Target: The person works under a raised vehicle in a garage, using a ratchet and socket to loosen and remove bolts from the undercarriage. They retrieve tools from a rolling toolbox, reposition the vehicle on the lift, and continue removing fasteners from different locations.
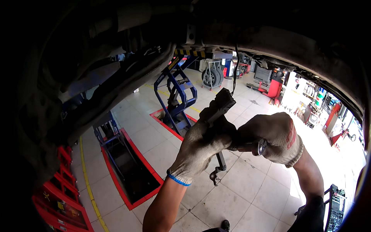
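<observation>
In a dirty, light-coloured work glove, my left hand (201,143) is closed around a blocky black car part (220,106). A thin dark cable (235,62) runs from the part's top up to the vehicle's underside. Below my left hand, a dark bracket-like arm (219,168) with a holed end hangs down; its join to the part is hidden. My right hand (268,137), gloved too, is closed beside the left around a dark tool with a shiny round metal end (262,147). The tool's far end is lost in shadow against the part.
The dark vehicle underside (278,40) spans overhead. Blue scissor lifts (176,94) rise from red-edged floor pits (145,176). A red rack (62,193) stands at lower left, an open tool case (335,207) at lower right. A tyre stand (211,75) is farther back.
</observation>
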`<act>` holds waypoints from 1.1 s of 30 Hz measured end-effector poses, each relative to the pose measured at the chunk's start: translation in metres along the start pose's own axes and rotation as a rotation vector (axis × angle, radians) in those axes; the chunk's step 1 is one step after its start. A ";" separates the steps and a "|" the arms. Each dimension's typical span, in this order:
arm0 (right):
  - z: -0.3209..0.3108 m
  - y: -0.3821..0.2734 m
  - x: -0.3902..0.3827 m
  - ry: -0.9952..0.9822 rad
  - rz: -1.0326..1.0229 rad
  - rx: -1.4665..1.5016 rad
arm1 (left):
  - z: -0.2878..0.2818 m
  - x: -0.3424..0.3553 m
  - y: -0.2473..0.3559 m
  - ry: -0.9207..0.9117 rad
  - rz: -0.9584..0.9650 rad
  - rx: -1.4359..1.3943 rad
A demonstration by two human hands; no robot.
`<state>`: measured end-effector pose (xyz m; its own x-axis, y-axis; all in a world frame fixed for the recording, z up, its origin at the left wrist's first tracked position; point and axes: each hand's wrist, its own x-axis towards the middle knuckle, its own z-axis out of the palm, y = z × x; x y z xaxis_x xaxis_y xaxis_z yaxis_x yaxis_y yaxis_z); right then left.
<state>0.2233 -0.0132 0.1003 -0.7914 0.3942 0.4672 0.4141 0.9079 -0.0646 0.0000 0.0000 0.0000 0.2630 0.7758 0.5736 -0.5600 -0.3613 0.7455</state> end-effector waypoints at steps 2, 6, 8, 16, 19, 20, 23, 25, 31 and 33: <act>0.000 -0.002 0.001 -0.026 0.003 0.071 | -0.001 -0.002 -0.001 0.009 -0.021 0.005; -0.007 -0.008 0.006 -0.096 0.001 -0.094 | 0.008 -0.002 0.012 0.037 -0.018 0.010; -0.012 -0.006 0.007 -0.119 -0.005 -0.114 | 0.001 0.002 0.008 0.014 -0.007 0.036; -0.016 -0.008 0.013 -0.236 0.003 -0.293 | 0.001 0.009 0.006 -0.011 -0.012 -0.011; -0.014 -0.009 0.018 -0.237 -0.015 -0.357 | 0.003 0.005 0.011 0.030 0.016 0.018; -0.011 -0.005 0.015 -0.217 -0.024 -0.372 | 0.002 0.006 0.008 0.036 0.017 0.024; -0.007 0.003 0.009 -0.154 -0.045 -0.363 | 0.008 0.003 0.002 0.074 -0.001 -0.021; 0.001 0.006 0.008 -0.053 -0.063 -0.287 | -0.004 0.002 0.002 0.041 -0.018 0.041; 0.001 0.003 -0.001 -0.070 -0.076 -0.286 | 0.011 0.005 0.009 0.065 -0.005 -0.027; -0.005 -0.004 0.001 -0.102 -0.085 -0.338 | 0.008 0.006 0.007 0.067 -0.010 -0.020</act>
<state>0.2233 -0.0177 0.1053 -0.8634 0.3467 0.3664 0.4562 0.8467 0.2738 0.0041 -0.0020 0.0116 0.2153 0.8125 0.5417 -0.5735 -0.3438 0.7436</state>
